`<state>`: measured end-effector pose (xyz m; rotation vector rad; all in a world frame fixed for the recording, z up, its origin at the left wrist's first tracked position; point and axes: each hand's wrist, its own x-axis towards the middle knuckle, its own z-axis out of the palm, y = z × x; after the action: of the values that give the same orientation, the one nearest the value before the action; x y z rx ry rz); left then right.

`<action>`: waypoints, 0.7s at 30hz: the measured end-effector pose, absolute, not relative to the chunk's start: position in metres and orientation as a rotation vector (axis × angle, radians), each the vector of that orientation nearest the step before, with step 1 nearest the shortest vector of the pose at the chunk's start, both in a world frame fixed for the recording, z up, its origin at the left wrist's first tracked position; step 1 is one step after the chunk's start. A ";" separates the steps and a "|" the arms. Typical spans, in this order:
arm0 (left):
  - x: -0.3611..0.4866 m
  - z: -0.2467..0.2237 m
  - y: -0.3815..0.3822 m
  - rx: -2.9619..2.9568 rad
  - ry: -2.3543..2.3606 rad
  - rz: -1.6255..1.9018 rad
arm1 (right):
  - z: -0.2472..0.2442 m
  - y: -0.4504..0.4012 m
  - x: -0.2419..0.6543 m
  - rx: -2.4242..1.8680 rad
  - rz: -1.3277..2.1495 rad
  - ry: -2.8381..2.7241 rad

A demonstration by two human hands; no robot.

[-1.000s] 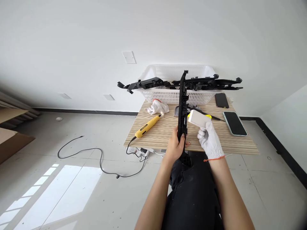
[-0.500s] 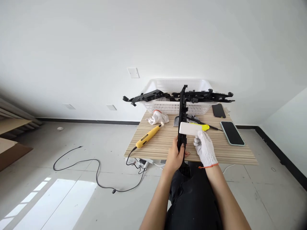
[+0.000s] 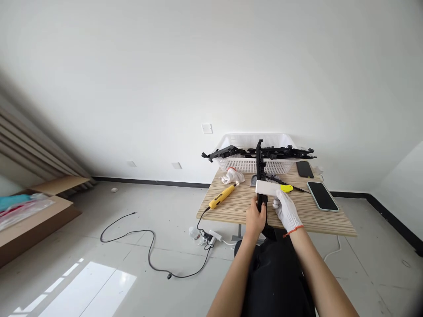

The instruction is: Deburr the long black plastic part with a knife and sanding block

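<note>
My bare left hand is wrapped round the lower part of a long black plastic part, which stands nearly upright over the table's front edge. In my right hand, gloved in white with an orange cuff, a flat white rectangular piece is pinched. The white piece lies across the front of the black part; whether they touch I cannot tell. Just beyond my right fingers is a bright yellow handle, partly hidden by the white piece.
On the wood-grain table lie a yellow corded tool, a loose white glove, a dark phone and a pale-cased phone. Behind, a white basket bears more black parts. A cable trails across the floor.
The camera view has swung left and up, so everything appears further right and lower. Both hands keep their hold, with the white piece still across the black part.
</note>
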<state>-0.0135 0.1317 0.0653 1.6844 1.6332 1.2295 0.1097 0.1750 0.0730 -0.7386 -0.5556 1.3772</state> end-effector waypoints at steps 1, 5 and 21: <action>-0.013 0.066 0.131 1.696 1.637 1.217 | 0.074 0.174 0.110 -0.735 1.379 -0.547; -0.012 0.068 0.128 1.738 1.654 1.152 | 0.074 0.171 0.114 -0.726 1.353 -0.494; -0.018 0.063 0.126 1.809 1.671 1.013 | 0.070 0.171 0.130 -0.735 1.316 -0.426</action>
<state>-0.0179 0.1265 0.0635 1.8094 1.6715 1.0130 0.1302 0.1710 0.0703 -0.7354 -0.4257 1.3165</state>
